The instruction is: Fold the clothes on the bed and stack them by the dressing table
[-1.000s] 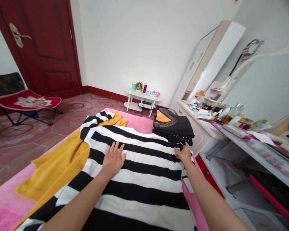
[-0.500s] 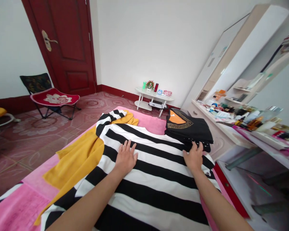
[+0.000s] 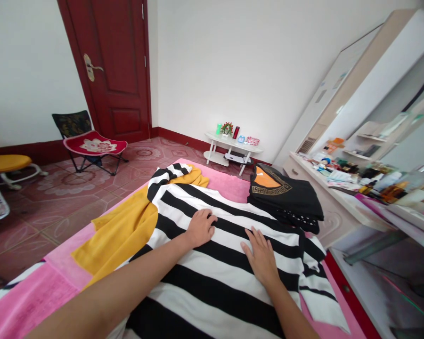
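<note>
- Pink bed cover w/ striped garment spread across it.
- L hand curled, knuckles on stripes.
- R hand flat, fingers spread, holding nothing.
- Folded black top just beyond.

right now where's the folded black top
In the head view the black top lies folded at the far right of the bed, just beyond the right hand and the striped garment, beside the dresser.

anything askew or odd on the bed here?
Mildly. The striped garment lies partly over the yellow cloth, one striped sleeve bunched at the far edge. Left hand has curled fingers; right hand rests flat. The folded black garment looks tidy.
</note>
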Demonstrator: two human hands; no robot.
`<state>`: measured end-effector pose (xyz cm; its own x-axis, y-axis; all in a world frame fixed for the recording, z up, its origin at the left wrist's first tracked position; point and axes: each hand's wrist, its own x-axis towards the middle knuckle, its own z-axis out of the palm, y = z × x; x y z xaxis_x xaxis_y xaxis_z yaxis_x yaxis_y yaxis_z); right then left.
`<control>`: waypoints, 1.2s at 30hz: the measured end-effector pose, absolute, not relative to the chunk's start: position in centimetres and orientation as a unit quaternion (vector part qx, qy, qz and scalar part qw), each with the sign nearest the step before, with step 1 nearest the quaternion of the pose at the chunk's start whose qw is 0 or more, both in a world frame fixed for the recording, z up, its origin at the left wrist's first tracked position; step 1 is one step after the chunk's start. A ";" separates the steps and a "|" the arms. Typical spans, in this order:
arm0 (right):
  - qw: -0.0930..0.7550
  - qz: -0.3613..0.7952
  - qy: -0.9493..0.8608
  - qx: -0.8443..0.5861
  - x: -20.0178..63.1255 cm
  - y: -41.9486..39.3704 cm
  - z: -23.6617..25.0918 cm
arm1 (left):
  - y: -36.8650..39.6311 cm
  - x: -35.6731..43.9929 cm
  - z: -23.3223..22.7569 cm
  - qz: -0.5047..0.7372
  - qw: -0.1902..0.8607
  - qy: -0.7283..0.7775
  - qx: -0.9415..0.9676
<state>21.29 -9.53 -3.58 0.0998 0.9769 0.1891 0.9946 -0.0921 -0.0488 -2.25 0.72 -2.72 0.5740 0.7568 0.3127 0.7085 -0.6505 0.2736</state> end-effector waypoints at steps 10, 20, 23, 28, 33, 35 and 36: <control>0.099 -0.050 -0.668 -0.736 21.6 -9.5 -3.4 | 10.1 4.1 -3.2 0.081 0.084 0.538 0.835; 0.096 -0.047 -0.664 -0.740 21.6 -9.7 -3.3 | 6.6 2.8 -3.7 0.091 0.056 0.498 0.860; 0.079 -0.051 -0.663 -0.743 21.2 -10.0 -3.0 | 3.0 0.2 -3.5 0.082 0.064 0.448 0.888; 0.041 -0.056 -0.645 -0.761 20.5 -10.5 -3.3 | -4.0 -5.7 -2.4 0.045 0.093 0.376 0.921; 0.038 -0.056 -0.626 -0.777 19.8 -11.6 -3.9 | -10.6 -12.3 -0.8 0.029 0.111 0.325 0.939; 0.041 -0.057 -0.625 -0.778 19.6 -12.2 -3.9 | -12.9 -14.8 -0.1 0.031 0.111 0.308 0.944; 0.042 -0.058 -0.624 -0.778 19.6 -12.4 -3.9 | -13.9 -16.0 0.3 0.034 0.113 0.301 0.946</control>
